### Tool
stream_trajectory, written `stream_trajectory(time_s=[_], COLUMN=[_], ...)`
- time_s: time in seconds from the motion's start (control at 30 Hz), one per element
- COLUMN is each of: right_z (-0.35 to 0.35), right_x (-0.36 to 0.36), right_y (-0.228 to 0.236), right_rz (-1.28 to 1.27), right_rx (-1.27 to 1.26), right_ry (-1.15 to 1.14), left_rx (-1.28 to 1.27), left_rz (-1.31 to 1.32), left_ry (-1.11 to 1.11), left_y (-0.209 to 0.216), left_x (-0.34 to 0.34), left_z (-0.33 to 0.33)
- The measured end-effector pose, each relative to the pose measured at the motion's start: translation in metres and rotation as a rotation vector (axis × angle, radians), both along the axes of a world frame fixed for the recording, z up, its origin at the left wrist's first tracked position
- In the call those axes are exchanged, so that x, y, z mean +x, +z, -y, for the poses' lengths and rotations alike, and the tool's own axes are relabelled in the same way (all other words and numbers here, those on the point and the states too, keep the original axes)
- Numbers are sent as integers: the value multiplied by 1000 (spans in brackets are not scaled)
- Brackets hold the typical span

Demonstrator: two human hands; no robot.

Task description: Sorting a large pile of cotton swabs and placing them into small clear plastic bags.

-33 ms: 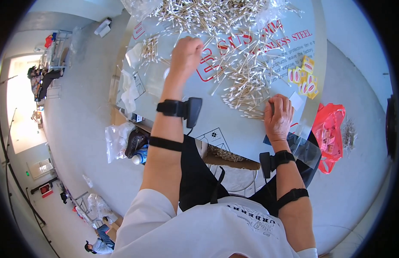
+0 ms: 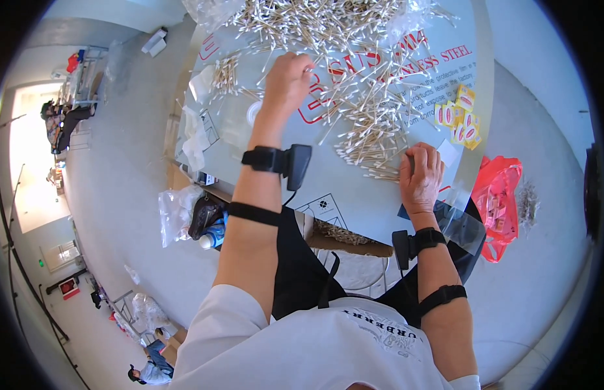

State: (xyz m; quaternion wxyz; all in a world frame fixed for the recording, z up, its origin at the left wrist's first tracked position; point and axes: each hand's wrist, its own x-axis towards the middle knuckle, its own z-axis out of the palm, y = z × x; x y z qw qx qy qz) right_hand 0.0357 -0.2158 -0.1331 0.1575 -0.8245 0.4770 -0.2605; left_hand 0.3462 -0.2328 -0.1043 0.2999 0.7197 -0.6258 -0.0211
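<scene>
My left hand (image 2: 287,81) is raised over the table, its fingers curled in a pinch. Whatever lies between those fingertips is too small to make out. Just beyond and to its right, cotton swabs (image 2: 373,130) are scattered, leading up to a big heap of swabs (image 2: 315,26) at the far edge. My right hand (image 2: 422,177) rests on the table at the near end of the scattered swabs. Its fingers are bent inward, and what they cover is hidden. A smaller bunch of swabs (image 2: 225,77) lies left of my left hand.
Yellow-and-white packets (image 2: 468,127) and a white slip (image 2: 450,153) lie on the right of the film-covered table (image 2: 373,195). Clear plastic pieces (image 2: 194,140) and a round white lid (image 2: 254,113) are on the left. A red bag (image 2: 500,208) hangs beyond the right edge.
My left hand has shifted slightly right and farther from me, uncovering more of the round white lid. My right hand has stayed in place.
</scene>
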Motion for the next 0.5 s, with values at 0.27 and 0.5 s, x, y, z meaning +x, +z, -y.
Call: stream_trajectory(time_s=[0.27,0.5], right_z=[0,1], right_x=[0,-3], right_y=[2,1], right_rz=[14,-1], right_rx=[14,10], right_ry=[-1,-1], left_rx=[137,142], left_rz=[110,-146], left_ry=[16,191], left_y=[-15,1], left_x=[-22,-28], left_z=[26,8])
